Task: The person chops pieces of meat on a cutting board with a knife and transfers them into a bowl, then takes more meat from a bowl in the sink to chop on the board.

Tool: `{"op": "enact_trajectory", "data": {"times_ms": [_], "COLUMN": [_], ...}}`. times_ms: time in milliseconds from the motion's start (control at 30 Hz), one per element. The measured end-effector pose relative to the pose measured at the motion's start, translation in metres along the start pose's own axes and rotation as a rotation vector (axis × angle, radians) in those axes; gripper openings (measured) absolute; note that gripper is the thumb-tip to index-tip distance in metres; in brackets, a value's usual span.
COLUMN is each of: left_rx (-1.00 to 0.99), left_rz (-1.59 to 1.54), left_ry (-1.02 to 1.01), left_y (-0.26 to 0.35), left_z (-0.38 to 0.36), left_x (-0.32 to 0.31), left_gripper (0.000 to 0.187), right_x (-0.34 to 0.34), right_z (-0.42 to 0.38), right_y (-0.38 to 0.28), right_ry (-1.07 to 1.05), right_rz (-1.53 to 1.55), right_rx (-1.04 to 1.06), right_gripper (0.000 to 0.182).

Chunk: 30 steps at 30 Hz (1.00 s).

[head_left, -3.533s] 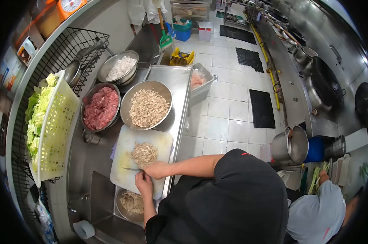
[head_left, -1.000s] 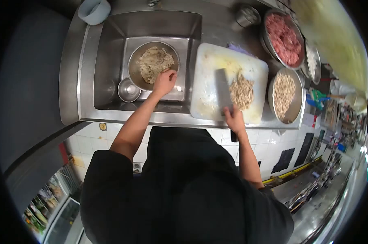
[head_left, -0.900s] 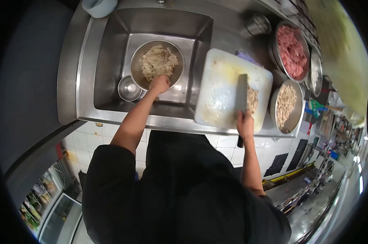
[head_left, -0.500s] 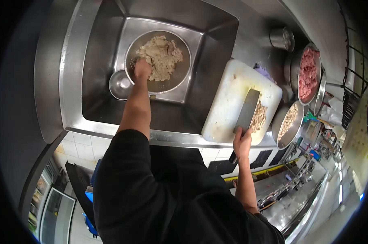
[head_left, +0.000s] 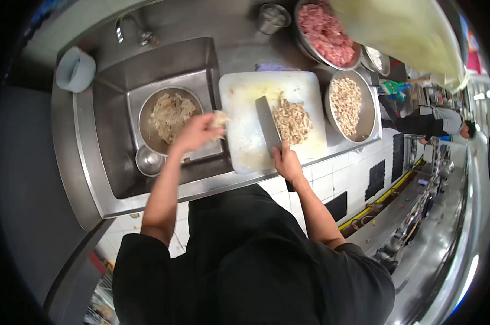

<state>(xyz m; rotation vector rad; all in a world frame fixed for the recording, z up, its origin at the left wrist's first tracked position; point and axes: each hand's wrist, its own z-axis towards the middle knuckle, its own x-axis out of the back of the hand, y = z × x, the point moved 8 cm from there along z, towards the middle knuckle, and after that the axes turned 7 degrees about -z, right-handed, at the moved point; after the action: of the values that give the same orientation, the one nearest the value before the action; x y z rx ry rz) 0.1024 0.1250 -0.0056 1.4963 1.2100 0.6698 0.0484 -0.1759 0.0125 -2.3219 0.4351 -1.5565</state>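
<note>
My left hand is raised above the right part of the sink, closed on a clump of pale beige food by the cutting board's left edge. Below and left of it, a metal colander in the sink holds more of this food. My right hand grips the handle of a cleaver, whose broad blade is over the white cutting board. Right beside the blade lies a heap of chopped beige pieces. The exact kind of food is not clear.
Right of the board stands a metal bowl of chopped pieces. Behind it are a bowl of raw meat and a metal container. A small metal bowl, a faucet and a white tub are left. A person stands far right.
My left hand has come up out of the colander with a clump of food and moved right towards the board. The view has turned; my right hand still holds the cleaver.
</note>
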Motion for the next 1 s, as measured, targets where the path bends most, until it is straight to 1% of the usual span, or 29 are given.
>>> {"op": "enact_trajectory", "data": {"times_ms": [33,67,100,167,200,267,300,367,400,433,500,600,667,700,733,767,833,900,967,1000], "left_rx": [0.044,0.026,0.026,-0.156,-0.165,-0.367,-0.367,-0.460,-0.462,-0.494,-0.534,-0.530,-0.551,-0.561,-0.538,-0.513,-0.480,-0.436,-0.401,-0.419], "left_rz": [0.121,0.335,0.358,0.853,0.865,1.050,1.058,0.991,1.004,0.994,0.989,1.054,1.079,1.086,1.113,1.139,1.121,1.090,1.030,1.040], "left_ry": [-0.047,-0.128,-0.140,0.072,0.061,0.122,0.120,-0.074,-0.072,-0.062,-0.050,-0.074,-0.096,-0.088,-0.083,-0.078,-0.096,-0.129,-0.140,-0.138], "left_y": [-0.003,0.014,0.012,0.010,0.016,0.045,0.042,0.027,0.019,0.018,0.018,0.020,0.027,0.032,0.033,0.033,0.029,0.016,0.014,0.018], "left_z": [0.015,0.024,0.031,0.040,0.039,0.029,0.031,0.039,0.040,0.041,0.045,0.048,0.046,0.046,0.044,0.043,0.048,0.050,0.053,0.056], "left_x": [-0.034,-0.070,-0.096,-0.126,-0.135,-0.148,-0.149,-0.160,-0.161,-0.164,-0.166,-0.172,-0.173,-0.173,-0.175,-0.174,-0.172,-0.173,-0.166,-0.164], "left_gripper": [0.041,0.040,0.040,0.040,0.040,0.035,0.035,0.026,0.026,0.022,0.019,0.018,0.015,0.015,0.015,0.017,0.017,0.016,0.016,0.016], "right_x": [0.002,0.006,0.013,0.033,0.044,0.052,0.060,0.059,0.049,0.038,0.017,0.026,0.029,0.035,0.036,0.026,0.010,0.010,0.018,0.021], "right_z": [0.004,0.005,0.007,0.006,0.005,-0.001,-0.006,-0.012,-0.017,-0.012,0.001,0.040,0.036,0.022,0.012,0.010,0.010,0.029,0.035,0.022], "right_y": [0.017,0.032,0.039,0.031,0.026,0.006,-0.002,-0.018,-0.016,-0.014,-0.012,-0.017,-0.020,-0.019,-0.019,-0.019,-0.018,-0.012,-0.016,-0.014], "right_ry": [0.043,0.079,0.083,0.051,0.065,0.021,0.023,-0.121,-0.141,-0.131,-0.076,-0.031,-0.019,-0.068,-0.120,-0.114,0.019,-0.010,-0.022,0.029], "right_rz": [-0.002,-0.002,-0.009,-0.074,-0.063,-0.116,-0.108,-0.204,-0.247,-0.241,-0.197,-0.110,-0.067,-0.088,-0.111,-0.115,-0.057,-0.082,-0.012,-0.056], "right_rx": [-0.043,-0.088,-0.061,-0.020,-0.027,0.013,0.013,0.036,0.046,0.053,0.088,0.129,0.160,0.125,0.093,0.102,0.083,0.081,0.180,0.177], "right_gripper": [0.033,0.033,0.034,0.032,0.032,0.029,0.029,0.029,0.030,0.030,0.031,0.030,0.030,0.030,0.029,0.029,0.028,0.029,0.031,0.028]}}
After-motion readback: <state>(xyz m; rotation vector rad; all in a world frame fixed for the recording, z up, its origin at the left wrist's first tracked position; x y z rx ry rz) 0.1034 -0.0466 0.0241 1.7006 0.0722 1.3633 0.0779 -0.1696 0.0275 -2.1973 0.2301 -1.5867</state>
